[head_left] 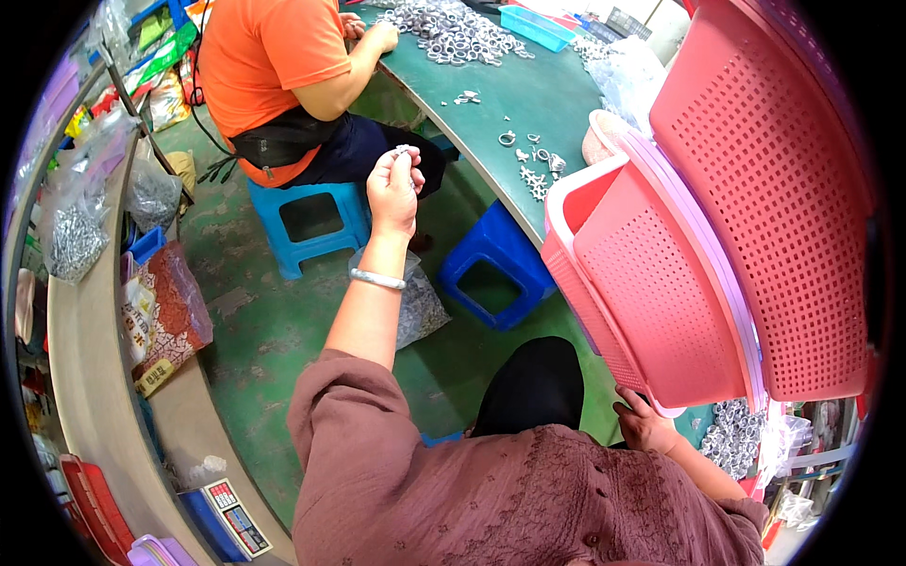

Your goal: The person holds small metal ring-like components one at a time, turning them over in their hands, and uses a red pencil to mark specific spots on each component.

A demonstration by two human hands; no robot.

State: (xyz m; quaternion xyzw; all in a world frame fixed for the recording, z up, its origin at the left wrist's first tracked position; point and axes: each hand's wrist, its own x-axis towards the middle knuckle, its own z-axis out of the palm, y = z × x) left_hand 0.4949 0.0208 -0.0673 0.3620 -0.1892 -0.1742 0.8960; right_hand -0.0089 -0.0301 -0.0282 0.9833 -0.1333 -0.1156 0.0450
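My left hand, with a bracelet on its wrist, is raised beside the green table's edge. Its fingers are closed on a small silvery metal piece showing at the fingertips; the exact kind is too small to tell. Low on the right, my right hand is by the lower edge of a pink perforated basket. Its fingers are slightly apart, and I see nothing in them. Behind that hand lies a heap of silvery metal rings. A few loose rings and star-shaped pieces lie on the table.
A larger pink basket stands against the first. Across the table corner a co-worker in an orange shirt sits on a light-blue stool, near a big ring pile. A dark-blue stool, bag and scale are lower down.
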